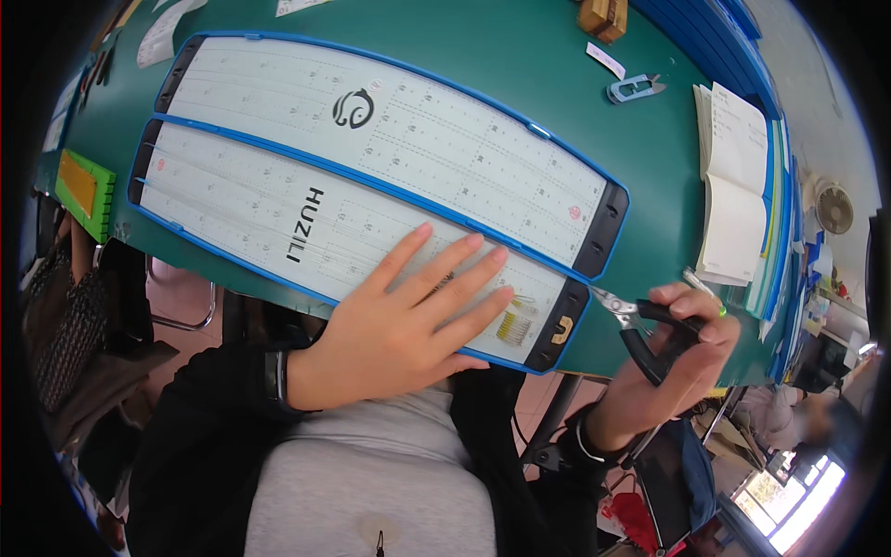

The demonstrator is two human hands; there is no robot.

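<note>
A long blue-rimmed case (371, 148) lies opened flat, its two halves side by side, with white lined panels and black end pieces. My left hand (408, 316) rests on the near half, palm down and fingers spread. Thin strands run lengthwise along that half. Beside its fingertips, near the right end, sits a small coil-like cluster of wire or hooks (513, 325). Past that end, my right hand (691, 339) is closed round the black handles of small pliers (640, 320). Their jaws point left toward the case's right corner. What lies under my left palm is hidden.
On the green table (557, 84) are blue thread snips (636, 88), a wooden block (603, 19), an open notebook (733, 186) at the right and a green tray (85, 197) at the left. A paper strip (605, 60) lies by the snips. A person sits at the far left.
</note>
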